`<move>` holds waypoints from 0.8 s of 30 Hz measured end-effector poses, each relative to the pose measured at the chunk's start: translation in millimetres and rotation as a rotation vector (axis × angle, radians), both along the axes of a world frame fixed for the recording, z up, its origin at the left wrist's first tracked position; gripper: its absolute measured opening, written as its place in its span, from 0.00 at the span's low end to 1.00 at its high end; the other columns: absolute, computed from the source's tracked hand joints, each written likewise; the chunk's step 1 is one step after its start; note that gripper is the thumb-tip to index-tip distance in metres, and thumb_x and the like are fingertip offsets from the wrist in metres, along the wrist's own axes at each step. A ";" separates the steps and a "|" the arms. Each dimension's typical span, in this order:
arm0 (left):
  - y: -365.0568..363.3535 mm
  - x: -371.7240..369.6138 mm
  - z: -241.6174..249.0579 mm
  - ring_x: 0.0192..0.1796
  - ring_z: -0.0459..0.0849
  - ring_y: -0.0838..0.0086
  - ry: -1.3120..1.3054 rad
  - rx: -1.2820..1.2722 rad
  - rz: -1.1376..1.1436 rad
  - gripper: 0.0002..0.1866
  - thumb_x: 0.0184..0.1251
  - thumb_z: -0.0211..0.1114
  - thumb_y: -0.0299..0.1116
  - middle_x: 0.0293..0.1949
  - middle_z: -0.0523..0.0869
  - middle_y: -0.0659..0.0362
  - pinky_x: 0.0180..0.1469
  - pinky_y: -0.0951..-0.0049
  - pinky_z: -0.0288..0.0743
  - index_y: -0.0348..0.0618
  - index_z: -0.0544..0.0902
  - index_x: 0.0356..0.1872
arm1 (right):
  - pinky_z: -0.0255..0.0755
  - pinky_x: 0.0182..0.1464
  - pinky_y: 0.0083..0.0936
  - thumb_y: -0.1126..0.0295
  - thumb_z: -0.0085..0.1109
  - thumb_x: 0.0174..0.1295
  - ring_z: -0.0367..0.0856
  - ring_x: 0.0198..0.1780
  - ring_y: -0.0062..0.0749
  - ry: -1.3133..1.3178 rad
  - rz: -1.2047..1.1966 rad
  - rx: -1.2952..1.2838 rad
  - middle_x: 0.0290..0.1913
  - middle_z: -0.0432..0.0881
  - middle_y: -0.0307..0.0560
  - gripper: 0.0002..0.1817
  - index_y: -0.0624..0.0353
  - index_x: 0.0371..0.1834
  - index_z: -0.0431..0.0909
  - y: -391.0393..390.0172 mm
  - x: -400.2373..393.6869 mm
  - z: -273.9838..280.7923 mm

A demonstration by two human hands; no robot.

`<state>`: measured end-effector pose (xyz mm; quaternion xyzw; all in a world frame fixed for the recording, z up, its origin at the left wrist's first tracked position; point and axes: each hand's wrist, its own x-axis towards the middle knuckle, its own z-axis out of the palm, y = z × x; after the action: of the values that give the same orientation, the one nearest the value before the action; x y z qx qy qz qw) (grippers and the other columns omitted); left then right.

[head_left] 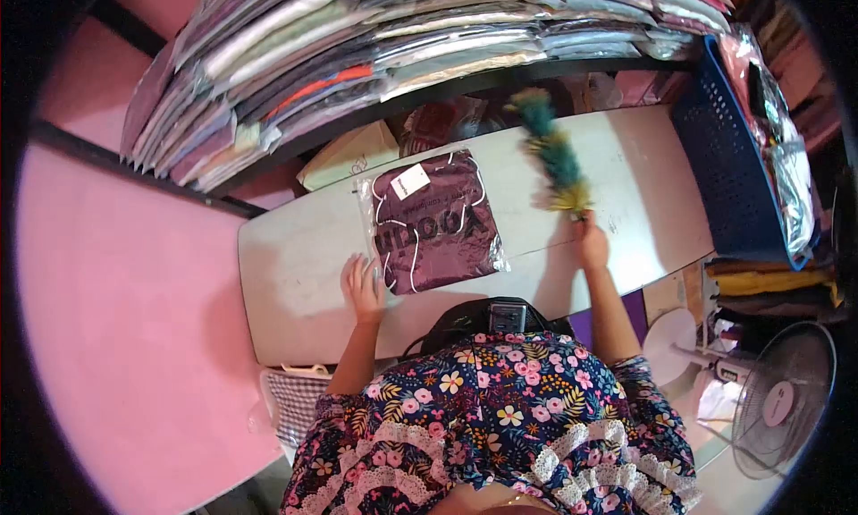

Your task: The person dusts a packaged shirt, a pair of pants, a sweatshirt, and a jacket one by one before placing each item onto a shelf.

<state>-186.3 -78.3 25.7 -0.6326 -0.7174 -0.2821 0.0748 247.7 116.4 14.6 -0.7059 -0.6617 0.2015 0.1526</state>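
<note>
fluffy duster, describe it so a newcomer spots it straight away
Find the white table, then its end by the blue basket. There the right hand grips the duster by one end. Teal fluff with yellow patches sets it apart from the flat, plastic-wrapped maroon garment nearby.

Right hand (592, 241) gripping green-yellow duster (554, 153) — left hand (363, 287) at edge of bagged maroon garment (438, 220) on white table (304, 274).

On the table (290, 269), my left hand (364, 287) had room toward the left end, and my right hand (591, 243) could pass between packet (436, 238) and basket (726, 148). The basket walled the right end; stacks (456, 46) on the shelf (478, 82) blocked the far side.
</note>
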 end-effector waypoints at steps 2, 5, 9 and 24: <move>43.7 8.1 29.2 0.66 0.64 0.55 -0.026 -0.050 -0.109 0.20 0.60 0.58 0.33 0.61 0.70 0.49 0.68 0.56 0.52 0.43 0.75 0.54 | 0.72 0.34 0.50 0.61 0.46 0.65 0.80 0.34 0.58 -0.026 -0.131 0.058 0.35 0.81 0.59 0.20 0.49 0.59 0.64 -6.5 31.0 0.5; 116.8 17.4 44.9 0.66 0.63 0.54 0.024 -0.190 -0.249 0.24 0.60 0.61 0.36 0.63 0.68 0.50 0.68 0.57 0.53 0.42 0.73 0.58 | 0.73 0.35 0.48 0.62 0.44 0.66 0.80 0.36 0.57 0.009 -0.205 0.190 0.38 0.81 0.58 0.19 0.49 0.59 0.64 -26.5 51.0 -4.9; 204.8 23.6 46.2 0.68 0.60 0.54 0.145 -0.373 -0.285 0.31 0.59 0.64 0.38 0.66 0.64 0.51 0.68 0.56 0.55 0.49 0.66 0.64 | 0.73 0.35 0.48 0.62 0.44 0.66 0.80 0.36 0.57 0.074 -0.236 0.305 0.38 0.81 0.58 0.18 0.48 0.60 0.64 -32.1 39.0 2.6; 232.5 58.6 200.2 0.32 0.82 0.66 -0.135 -0.720 -0.713 0.13 0.46 0.70 0.28 0.28 0.83 0.53 0.37 0.71 0.73 0.38 0.80 0.35 | 0.75 0.34 0.45 0.61 0.45 0.66 0.81 0.34 0.54 0.014 -0.260 0.250 0.38 0.81 0.56 0.19 0.46 0.60 0.64 -45.4 13.6 20.9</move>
<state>-127.7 154.1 225.9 -0.8041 -0.5117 -0.0652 -0.2954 261.3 71.0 35.5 -0.7596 -0.5837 0.1012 0.2684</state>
